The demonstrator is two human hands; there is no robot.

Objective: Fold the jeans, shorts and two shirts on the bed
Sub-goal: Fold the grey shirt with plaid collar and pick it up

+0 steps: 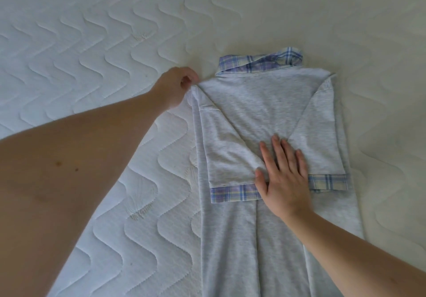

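A light grey shirt [260, 103] with a blue plaid collar and plaid sleeve cuffs lies face down on the bed, collar at the far end. Both sleeves are folded in over its back, so their cuffs meet near the middle. My left hand [177, 86] pinches the shirt's left shoulder corner. With its fingers straight, my right hand [283, 176] presses flat on the middle, where the two sleeves meet. The shirt's lower end runs out of view at the bottom. No jeans, shorts or second shirt are in view.
The white quilted mattress [92, 54] with a wavy stitch pattern fills the whole view around the shirt, to the left, far side and right.
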